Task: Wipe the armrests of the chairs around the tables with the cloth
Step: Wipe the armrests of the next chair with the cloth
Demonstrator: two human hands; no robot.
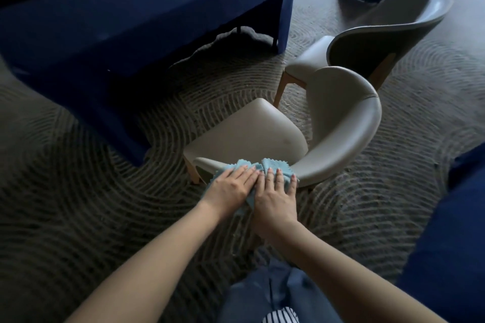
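A beige padded chair (341, 123) with a curved back and wooden legs stands in front of me. Its near armrest (207, 164) runs toward the left and is partly covered by a light blue cloth (273, 165) with zigzag edges. My left hand (231, 186) and my right hand (275, 199) lie side by side, flat on the cloth, and press it onto the armrest. The fingers of both hands point away from me. Part of the armrest under the cloth is hidden.
A second beige chair (388, 34) stands behind the first, to the right. A long table under a dark blue cloth (131, 34) fills the upper left. More blue cloth (451, 231) hangs at the right edge. The floor is patterned carpet (91, 204).
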